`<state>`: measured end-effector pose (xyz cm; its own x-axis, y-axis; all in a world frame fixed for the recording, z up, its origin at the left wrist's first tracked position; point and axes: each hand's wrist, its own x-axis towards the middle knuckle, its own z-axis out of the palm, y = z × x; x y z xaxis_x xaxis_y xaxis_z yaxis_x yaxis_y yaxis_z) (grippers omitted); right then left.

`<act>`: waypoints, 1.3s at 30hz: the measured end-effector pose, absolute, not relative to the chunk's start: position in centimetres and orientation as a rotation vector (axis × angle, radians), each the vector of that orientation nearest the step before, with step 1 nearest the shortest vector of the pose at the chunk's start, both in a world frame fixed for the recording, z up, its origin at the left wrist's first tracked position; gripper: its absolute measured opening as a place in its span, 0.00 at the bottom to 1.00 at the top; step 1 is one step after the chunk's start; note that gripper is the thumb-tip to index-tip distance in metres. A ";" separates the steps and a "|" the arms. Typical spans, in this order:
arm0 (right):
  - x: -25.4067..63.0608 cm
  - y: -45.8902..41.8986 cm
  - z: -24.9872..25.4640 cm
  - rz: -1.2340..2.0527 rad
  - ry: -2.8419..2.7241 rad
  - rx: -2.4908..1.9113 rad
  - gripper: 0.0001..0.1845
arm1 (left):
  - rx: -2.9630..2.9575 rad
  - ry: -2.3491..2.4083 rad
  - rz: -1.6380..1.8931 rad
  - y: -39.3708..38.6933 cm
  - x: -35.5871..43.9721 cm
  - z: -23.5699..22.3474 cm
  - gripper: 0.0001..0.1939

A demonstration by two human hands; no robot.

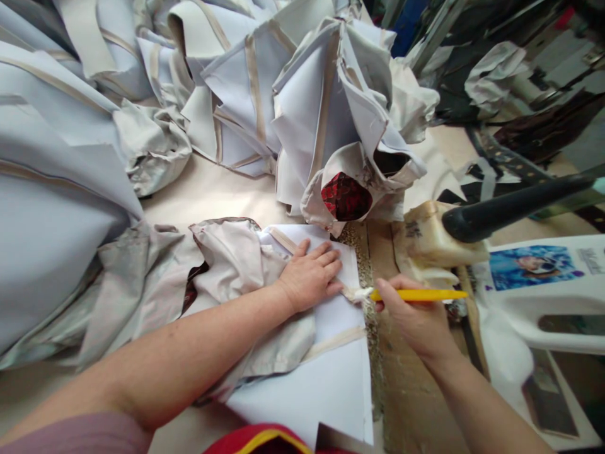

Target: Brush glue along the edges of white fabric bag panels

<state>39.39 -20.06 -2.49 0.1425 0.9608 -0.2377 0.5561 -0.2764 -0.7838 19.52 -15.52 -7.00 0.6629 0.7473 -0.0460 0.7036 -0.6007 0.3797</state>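
Note:
My left hand (312,274) lies flat, fingers stretched out, pressing down a white sheet piece (331,372) with a tan glued strip along its edge. My right hand (416,315) is closed round a yellow-handled brush (416,294), whose whitish bristle tip touches the sheet's edge just right of my left fingertips. The sheet rests on a glue-stained wooden board (406,391).
Many folded white pieces with tan strips (265,94) are heaped behind and to the left. A cream glue container (430,243) stands right of the brush, under a black handle (510,205). A white plastic stool (543,284) is at the right.

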 end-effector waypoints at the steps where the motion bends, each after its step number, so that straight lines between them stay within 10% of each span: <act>1: 39.5 -20.2 -2.7 1.022 -1.451 -1.878 0.18 | 2.513 1.145 0.164 -15.5 19.5 -7.0 0.20; 39: 39.2 -25.5 -3.0 1.033 -1.427 -1.928 0.20 | 2.306 0.888 -0.210 -25.2 19.6 -1.9 0.21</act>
<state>39.25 -25.51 -2.99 0.1524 0.9514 -0.2676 0.5519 -0.3065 -0.7756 19.57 -25.19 -1.90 0.7576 0.5440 -0.3608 0.6479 -0.5594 0.5170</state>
